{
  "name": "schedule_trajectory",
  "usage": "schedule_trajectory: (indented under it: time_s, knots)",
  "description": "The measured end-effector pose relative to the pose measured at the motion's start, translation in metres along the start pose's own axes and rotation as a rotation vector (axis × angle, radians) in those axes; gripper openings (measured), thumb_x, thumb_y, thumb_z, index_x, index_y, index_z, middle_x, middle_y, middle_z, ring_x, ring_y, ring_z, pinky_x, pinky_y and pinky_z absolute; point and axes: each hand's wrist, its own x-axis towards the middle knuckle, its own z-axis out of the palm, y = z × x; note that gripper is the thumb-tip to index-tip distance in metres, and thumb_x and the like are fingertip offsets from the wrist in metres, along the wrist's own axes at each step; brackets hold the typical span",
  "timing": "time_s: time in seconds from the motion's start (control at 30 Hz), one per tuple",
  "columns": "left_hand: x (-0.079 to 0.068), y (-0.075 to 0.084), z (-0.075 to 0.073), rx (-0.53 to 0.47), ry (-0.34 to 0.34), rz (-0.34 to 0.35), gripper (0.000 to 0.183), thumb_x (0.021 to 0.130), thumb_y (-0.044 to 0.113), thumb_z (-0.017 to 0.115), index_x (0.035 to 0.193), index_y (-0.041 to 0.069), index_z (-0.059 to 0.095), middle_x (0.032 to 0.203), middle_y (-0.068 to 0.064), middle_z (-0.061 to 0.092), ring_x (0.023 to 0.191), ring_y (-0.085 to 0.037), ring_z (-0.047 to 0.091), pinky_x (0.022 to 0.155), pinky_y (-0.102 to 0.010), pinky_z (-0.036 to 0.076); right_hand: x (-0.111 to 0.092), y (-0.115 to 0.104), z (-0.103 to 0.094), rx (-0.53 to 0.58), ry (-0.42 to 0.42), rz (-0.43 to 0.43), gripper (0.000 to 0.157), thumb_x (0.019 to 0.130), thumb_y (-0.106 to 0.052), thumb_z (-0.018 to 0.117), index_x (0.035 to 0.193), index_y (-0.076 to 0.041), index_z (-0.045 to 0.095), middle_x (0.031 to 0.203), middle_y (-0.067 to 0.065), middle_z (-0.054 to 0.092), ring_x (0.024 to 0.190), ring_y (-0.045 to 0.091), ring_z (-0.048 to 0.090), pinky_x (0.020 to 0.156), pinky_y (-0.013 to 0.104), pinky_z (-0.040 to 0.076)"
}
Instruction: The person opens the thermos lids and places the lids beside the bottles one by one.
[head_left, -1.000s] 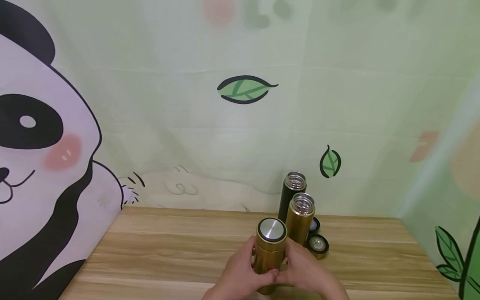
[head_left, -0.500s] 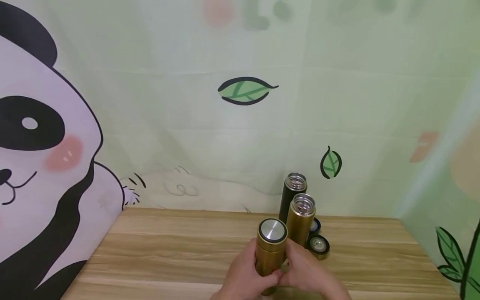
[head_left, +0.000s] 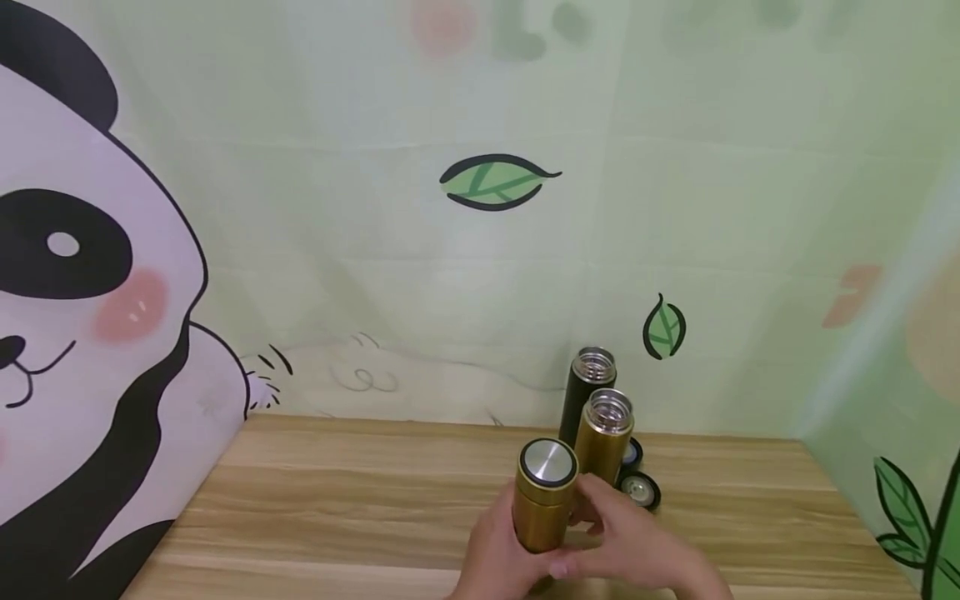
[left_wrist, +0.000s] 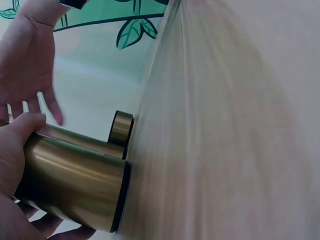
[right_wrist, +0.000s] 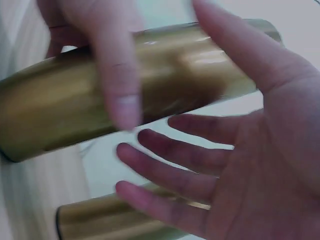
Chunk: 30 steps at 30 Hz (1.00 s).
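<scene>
A gold thermos bottle with a silver-topped lid stands upright on the table. My left hand grips its body from the left; in the right wrist view the thumb lies across the gold side. To the right, my right hand is spread beside the bottle, its fingers fairly straight in the right wrist view. That view shows the right thumb in front of the bottle; whether it touches cannot be told. The left wrist view shows the right palm apart from the bottle's base.
Behind stand an uncapped gold thermos and an uncapped black thermos, mouths up. Two removed lids lie right of them, the nearer one upturned, the other partly hidden. A panda-printed cloth backs the wooden table.
My right hand has loosened from the held bottle, shifting right with its fingers opening. My left hand keeps its grip, and the bottle stays nearly in place.
</scene>
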Motion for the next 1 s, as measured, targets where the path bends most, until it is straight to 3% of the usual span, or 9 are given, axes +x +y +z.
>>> schedule_trajectory:
  time_s: [0.2, 0.4, 0.6, 0.87, 1.0]
  knots:
    - [-0.001, -0.001, 0.004, 0.063, 0.028, 0.028, 0.071, 0.069, 0.041, 0.092, 0.130, 0.033, 0.056, 0.109, 0.017, 0.068, 0.095, -0.004, 0.063, 0.087, -0.033, 0.053, -0.006, -0.020, -0.004, -0.044, 0.252, -0.027, 0.083, 0.080, -0.033, 0.090, 0.149, -0.022, 0.046, 0.117, 0.004, 0.053, 0.089, 0.018, 0.054, 0.070, 0.024, 0.051]
    - [0.000, 0.000, 0.004, 0.056, 0.021, 0.039, 0.071, 0.070, 0.037, 0.091, 0.132, 0.035, 0.056, 0.108, 0.016, 0.069, 0.093, -0.004, 0.064, 0.086, -0.031, 0.053, -0.005, -0.045, 0.000, -0.108, 0.383, -0.027, 0.077, 0.081, -0.042, 0.088, 0.146, -0.035, 0.047, 0.118, 0.000, 0.046, 0.092, 0.015, 0.048, 0.069, 0.025, 0.048]
    - [0.002, 0.001, 0.002, 0.046, -0.031, -0.020, 0.080, 0.074, 0.047, 0.090, 0.142, 0.035, 0.050, 0.122, 0.013, 0.068, 0.102, -0.007, 0.065, 0.091, -0.036, 0.053, 0.003, -0.073, 0.000, -0.337, 0.365, 0.041, 0.074, 0.081, -0.068, 0.076, 0.144, -0.036, 0.052, 0.123, -0.008, 0.052, 0.106, 0.015, 0.060, 0.087, 0.039, 0.053]
    - [0.001, 0.003, -0.001, 0.045, -0.044, -0.061, 0.085, 0.074, 0.047, 0.090, 0.146, 0.027, 0.049, 0.124, 0.008, 0.068, 0.104, -0.011, 0.066, 0.090, -0.038, 0.054, 0.020, -0.103, 0.003, -0.743, 0.293, 0.117, 0.075, 0.085, -0.073, 0.068, 0.135, -0.018, 0.061, 0.114, 0.000, 0.057, 0.084, 0.015, 0.061, 0.065, 0.037, 0.053]
    - [0.000, 0.004, -0.002, 0.027, -0.051, -0.080, 0.071, 0.073, 0.046, 0.090, 0.131, 0.020, 0.059, 0.112, 0.008, 0.070, 0.095, -0.009, 0.065, 0.084, -0.036, 0.055, 0.029, -0.115, 0.007, -0.903, 0.257, 0.150, 0.079, 0.087, -0.077, 0.061, 0.129, -0.010, 0.062, 0.109, 0.008, 0.059, 0.071, 0.020, 0.058, 0.054, 0.037, 0.051]
